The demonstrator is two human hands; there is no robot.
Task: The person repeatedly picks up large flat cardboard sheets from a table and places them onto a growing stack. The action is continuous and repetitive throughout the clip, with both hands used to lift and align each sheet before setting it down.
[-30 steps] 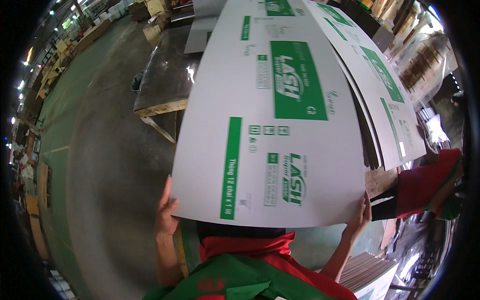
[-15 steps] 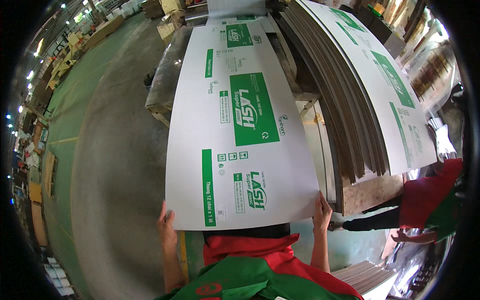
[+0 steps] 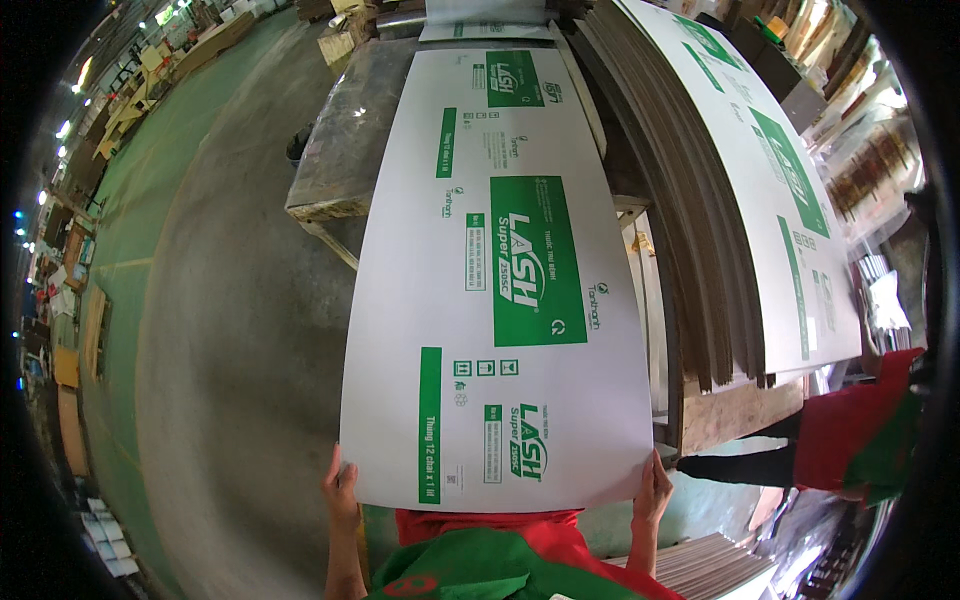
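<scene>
A long white cardboard sheet [image 3: 385, 400] with green printed panels stretches away from my body. My left hand [image 3: 341, 490] grips its near left corner, the thumb on top at the side edge. At the near right corner my right hand [image 3: 653, 488] holds the opposite edge, with its fingers partly hidden by the sheet. The sheet's far end lies over a worn metal-topped table [image 3: 345, 120]. Behind that end, part of another printed sheet [image 3: 485, 32] shows by a machine's grey surface.
To the right stands a tall stack of cardboard sheets [image 3: 690, 250], topped by a printed one [image 3: 775, 200]. A co-worker in red and green [image 3: 850, 430] is beyond it. Another cardboard stack [image 3: 700, 570] sits low at my right. A green-edged concrete aisle [image 3: 230, 300] runs along the left.
The held sheet has come closer to me, and a gap now shows between its far end and the sheet behind. Both hands have moved nearer my body, still gripping it.
</scene>
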